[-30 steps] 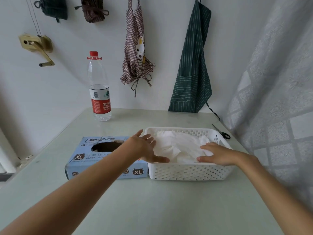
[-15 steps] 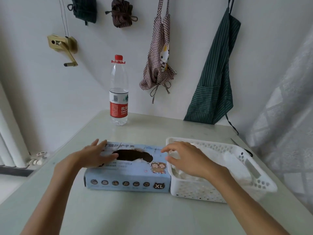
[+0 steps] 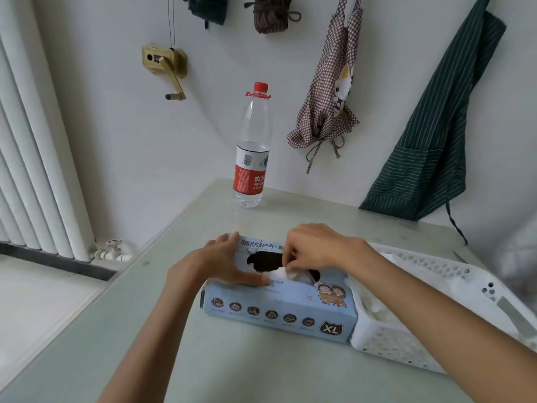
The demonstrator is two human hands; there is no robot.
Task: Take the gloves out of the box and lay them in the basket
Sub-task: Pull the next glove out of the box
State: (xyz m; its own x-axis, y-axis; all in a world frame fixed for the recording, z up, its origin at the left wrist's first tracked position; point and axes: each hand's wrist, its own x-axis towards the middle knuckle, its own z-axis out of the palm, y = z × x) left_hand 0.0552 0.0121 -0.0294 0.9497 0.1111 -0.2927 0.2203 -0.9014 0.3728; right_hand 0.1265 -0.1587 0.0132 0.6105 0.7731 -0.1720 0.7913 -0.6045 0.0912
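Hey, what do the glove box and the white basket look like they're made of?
Glove box: probably thin printed cardboard, light blue and matte, with sharp folded edges and a torn oval opening. Basket: looks like moulded white plastic, slightly glossy, its walls perforated with rows of small holes.

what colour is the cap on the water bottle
Red; the cap of the water bottle shows clearly in the head view.

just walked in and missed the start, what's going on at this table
A person is pulling gloves out of a blue glove box on the table. The left hand lies flat on the box top, steadying it, while the right hand pinches a white glove at the oval opening. The white basket sits right beside the box and already holds some white gloves.
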